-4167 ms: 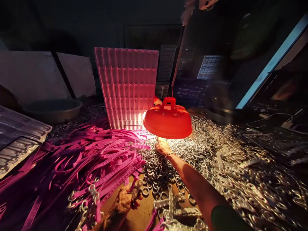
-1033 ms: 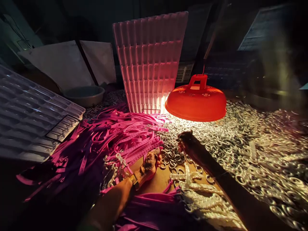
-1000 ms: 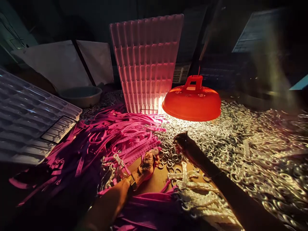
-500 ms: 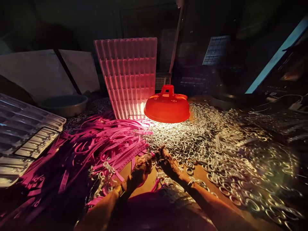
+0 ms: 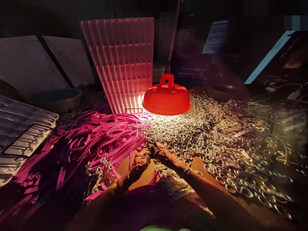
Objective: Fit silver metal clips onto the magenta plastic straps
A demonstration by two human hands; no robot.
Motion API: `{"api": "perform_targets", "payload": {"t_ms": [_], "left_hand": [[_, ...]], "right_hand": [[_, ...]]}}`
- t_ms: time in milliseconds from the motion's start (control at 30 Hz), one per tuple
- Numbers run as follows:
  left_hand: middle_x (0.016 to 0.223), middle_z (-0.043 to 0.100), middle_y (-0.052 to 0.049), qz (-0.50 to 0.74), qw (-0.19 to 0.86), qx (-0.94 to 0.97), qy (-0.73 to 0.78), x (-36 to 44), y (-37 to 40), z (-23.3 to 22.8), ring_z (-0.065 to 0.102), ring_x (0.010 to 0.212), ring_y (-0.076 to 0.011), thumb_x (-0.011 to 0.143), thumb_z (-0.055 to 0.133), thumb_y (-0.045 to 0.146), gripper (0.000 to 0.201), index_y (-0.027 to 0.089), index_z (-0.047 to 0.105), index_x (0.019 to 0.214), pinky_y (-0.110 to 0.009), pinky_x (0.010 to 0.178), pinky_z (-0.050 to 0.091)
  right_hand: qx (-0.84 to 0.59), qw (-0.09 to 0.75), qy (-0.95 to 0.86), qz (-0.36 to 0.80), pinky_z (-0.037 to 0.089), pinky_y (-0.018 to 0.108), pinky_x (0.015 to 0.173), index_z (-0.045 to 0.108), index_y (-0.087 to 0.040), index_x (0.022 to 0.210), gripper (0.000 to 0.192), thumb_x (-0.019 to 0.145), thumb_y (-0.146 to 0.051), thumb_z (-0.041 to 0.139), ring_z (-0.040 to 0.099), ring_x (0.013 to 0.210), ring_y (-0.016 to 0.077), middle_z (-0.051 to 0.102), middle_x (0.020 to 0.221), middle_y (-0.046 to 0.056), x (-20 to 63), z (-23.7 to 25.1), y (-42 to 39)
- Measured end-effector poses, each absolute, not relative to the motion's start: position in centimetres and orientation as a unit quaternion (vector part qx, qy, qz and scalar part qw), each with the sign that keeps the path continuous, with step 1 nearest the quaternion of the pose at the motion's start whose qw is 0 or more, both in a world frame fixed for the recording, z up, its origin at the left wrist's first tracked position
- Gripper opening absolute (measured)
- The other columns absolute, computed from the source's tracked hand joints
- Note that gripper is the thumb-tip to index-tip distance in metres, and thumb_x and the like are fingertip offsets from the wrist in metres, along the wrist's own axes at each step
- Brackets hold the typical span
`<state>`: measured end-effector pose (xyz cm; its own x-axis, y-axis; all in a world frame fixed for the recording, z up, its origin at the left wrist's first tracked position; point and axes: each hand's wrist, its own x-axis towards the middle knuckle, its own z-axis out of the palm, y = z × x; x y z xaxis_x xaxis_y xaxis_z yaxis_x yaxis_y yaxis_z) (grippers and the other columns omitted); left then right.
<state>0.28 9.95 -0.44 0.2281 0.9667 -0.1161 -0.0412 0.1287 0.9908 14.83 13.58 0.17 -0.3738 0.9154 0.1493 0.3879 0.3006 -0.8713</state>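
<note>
My left hand and my right hand meet over the brown tabletop, fingertips almost touching. Both have their fingers curled in a pinch; whatever is between them is too small and dark to make out. Just left of my left hand lies a heap of pink straps, some with metal clasps at their ends. Beyond my right hand spreads a large pile of silver metal rings. A smaller heap of pale metal pieces sits below my right wrist, close to my body.
A red lamp hangs low over the rings and lights them. Behind it stands an upright clear compartment tray; a similar tray leans at left. A round basin is at the back left. Dark crates show behind.
The camera view has tilted and shifted slightly, so the trays and lamp appear higher. My hands stay together at nearly the same spot, with fingers slightly repositioned.
</note>
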Motion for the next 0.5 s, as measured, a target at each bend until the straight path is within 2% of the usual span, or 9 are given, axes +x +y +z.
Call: {"api": "perform_targets", "payload": {"t_ms": [100, 200, 267, 367, 500], "left_hand": [[0.048, 0.043, 0.003, 0.394, 0.639, 0.471, 0.463, -0.4, 10.4, 1.2, 0.034, 0.041, -0.0059, 0.059, 0.055, 0.041, 0.027, 0.017, 0.045, 0.053, -0.021, 0.041, 0.023], [0.04, 0.033, 0.009, 0.348, 0.675, 0.436, 0.483, -1.2, 10.4, 4.1, 0.022, 0.035, -0.0027, 0.057, 0.065, 0.039, 0.033, 0.017, 0.042, 0.051, -0.021, 0.038, 0.013], [0.038, 0.03, 0.01, 0.303, 0.689, 0.447, 0.483, -1.7, 9.8, 6.2, 0.019, 0.035, -0.0025, 0.057, 0.069, 0.041, 0.034, 0.016, 0.047, 0.052, -0.022, 0.038, 0.009], [0.042, 0.04, 0.006, 0.238, 0.687, 0.484, 0.487, -2.0, 7.8, 7.9, 0.024, 0.038, -0.0035, 0.063, 0.066, 0.045, 0.034, 0.012, 0.06, 0.058, -0.022, 0.038, 0.012], [0.049, 0.05, 0.002, 0.202, 0.718, 0.488, 0.454, -2.1, 4.3, 6.6, 0.035, 0.045, -0.0058, 0.068, 0.066, 0.048, 0.039, 0.011, 0.063, 0.059, -0.021, 0.042, 0.024]], "right_hand": [[-0.416, 0.303, -0.766, 0.386, 0.038, 0.025, 0.055, 0.042, -0.018, 0.073, 0.024, 0.088, -0.035, 0.035, 0.043, 0.058, 0.0108, 0.048, 0.068, 0.0, 15.1, 1.2, 13.5], [-0.395, 0.237, -0.803, 0.378, 0.032, 0.021, 0.048, 0.046, -0.017, 0.096, 0.021, 0.089, -0.036, 0.042, 0.043, 0.051, 0.0085, 0.053, 0.067, -0.002, 15.4, 3.3, 11.7], [-0.392, 0.204, -0.828, 0.344, 0.027, 0.02, 0.045, 0.043, -0.017, 0.106, 0.023, 0.087, -0.032, 0.046, 0.041, 0.047, 0.0074, 0.053, 0.063, -0.003, 15.6, 4.7, 9.6], [-0.413, 0.18, -0.846, 0.286, 0.024, 0.021, 0.046, 0.045, -0.018, 0.102, 0.02, 0.084, -0.026, 0.051, 0.043, 0.046, 0.008, 0.053, 0.058, -0.004, 15.9, 6.0, 5.6], [-0.421, 0.192, -0.854, 0.236, 0.03, 0.023, 0.049, 0.048, -0.019, 0.102, 0.022, 0.084, -0.029, 0.054, 0.055, 0.058, 0.014, 0.061, 0.069, 0.003, 17.2, 5.3, 0.4]]}}
